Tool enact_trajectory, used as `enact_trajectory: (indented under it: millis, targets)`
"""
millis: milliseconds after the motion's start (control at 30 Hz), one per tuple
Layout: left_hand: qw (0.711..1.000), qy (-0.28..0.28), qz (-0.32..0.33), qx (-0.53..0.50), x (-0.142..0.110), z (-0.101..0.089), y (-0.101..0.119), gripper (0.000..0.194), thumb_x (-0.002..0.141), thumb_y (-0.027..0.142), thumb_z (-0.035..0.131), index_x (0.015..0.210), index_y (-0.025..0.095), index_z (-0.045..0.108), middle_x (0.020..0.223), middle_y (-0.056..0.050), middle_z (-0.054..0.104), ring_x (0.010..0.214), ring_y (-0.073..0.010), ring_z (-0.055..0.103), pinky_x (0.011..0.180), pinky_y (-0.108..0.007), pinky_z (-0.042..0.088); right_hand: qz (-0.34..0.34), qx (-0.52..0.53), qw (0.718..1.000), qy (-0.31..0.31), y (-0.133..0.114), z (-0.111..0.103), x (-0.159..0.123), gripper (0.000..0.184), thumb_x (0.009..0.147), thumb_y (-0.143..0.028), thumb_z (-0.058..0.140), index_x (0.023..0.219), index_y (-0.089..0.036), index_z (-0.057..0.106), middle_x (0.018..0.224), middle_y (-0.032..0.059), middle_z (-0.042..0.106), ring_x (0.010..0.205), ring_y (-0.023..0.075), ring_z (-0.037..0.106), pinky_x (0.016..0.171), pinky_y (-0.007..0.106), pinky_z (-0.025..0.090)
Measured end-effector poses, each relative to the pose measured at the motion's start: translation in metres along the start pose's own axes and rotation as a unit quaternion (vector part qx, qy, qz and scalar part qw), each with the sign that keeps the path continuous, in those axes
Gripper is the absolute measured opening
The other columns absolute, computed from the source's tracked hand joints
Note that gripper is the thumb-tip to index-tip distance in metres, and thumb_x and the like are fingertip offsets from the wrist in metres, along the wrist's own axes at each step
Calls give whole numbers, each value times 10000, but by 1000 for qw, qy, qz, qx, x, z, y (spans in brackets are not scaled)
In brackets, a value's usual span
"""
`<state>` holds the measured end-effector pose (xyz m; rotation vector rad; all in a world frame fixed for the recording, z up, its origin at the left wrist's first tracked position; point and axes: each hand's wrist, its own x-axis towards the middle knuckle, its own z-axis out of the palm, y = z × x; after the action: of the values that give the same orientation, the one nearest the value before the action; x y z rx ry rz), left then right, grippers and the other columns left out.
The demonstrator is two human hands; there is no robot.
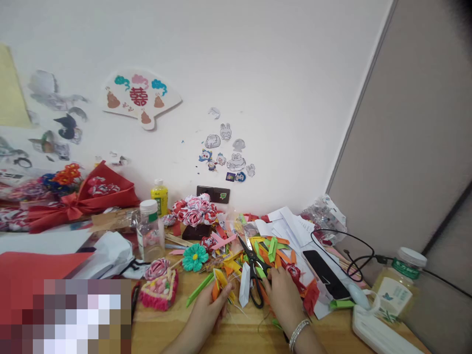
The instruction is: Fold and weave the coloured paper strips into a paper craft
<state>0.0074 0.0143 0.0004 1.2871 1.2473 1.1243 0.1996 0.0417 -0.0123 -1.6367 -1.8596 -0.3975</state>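
Pinching folded orange-and-yellow paper (pixel 221 280) at its one o'clock, the left hand (pixel 210 306) curls with the thumb on top. Apart from it, the right hand (pixel 283 295) bends downward, fingers at a green strip (pixel 261 273); I cannot tell whether they grip. Scissors (pixel 252 263) lie at its ten o'clock, a phone (pixel 324 273) at two.

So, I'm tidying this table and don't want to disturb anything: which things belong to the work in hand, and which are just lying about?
Likely in the work:
- yellow and orange folded paper, in the left hand
- folded paper strips, by the right hand
- perhaps the black-handled scissors

Seemingly just lying about:
- smartphone
- yellow bottle
- red-wrapped bouquet
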Motion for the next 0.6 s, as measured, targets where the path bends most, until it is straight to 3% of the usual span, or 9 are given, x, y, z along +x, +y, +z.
enact_trajectory:
  millis: [167, 267, 433, 600]
  targets:
    - [1000, 3, -1, -1, -1, 1, 1, 549, 564, 765, 478, 583, 223, 394, 346, 109, 405, 270, -77, 333, 317, -201, 237, -42, 39, 998, 2, 3, 2, 2, 279, 709, 4, 507, 754, -233, 647, 707, 63, 565, 697, 246, 576, 540, 305, 428]
    - [1000, 2, -2, -5, -1, 2, 1, 545, 577, 758, 477, 586, 220, 393, 352, 113, 399, 270, -68, 314, 316, -197, 230, -59, 79, 995, 23, 6, 4, 1, 231, 720, -32, 527, 766, -233, 632, 728, 60, 560, 715, 247, 565, 570, 327, 445]
    - [1000, 5, 2, -10, -1, 3, -1, 555, 568, 767, 474, 590, 219, 389, 356, 113, 398, 275, -66, 314, 314, -195, 224, -13, 110, 993, 29, 6, 2, 2, 217, 785, -93, 474, 609, -217, 505, 696, 47, 540, 693, 237, 541, 610, 357, 446]
    - [1000, -4, -1, 0, 0, 2, 0, 575, 555, 793, 443, 591, 222, 383, 351, 113, 398, 264, -67, 312, 307, -197, 226, 4, 129, 991, 44, 2, -4, 9, 225, 887, -167, 338, 710, -223, 464, 665, 35, 546, 624, 215, 550, 556, 322, 431]
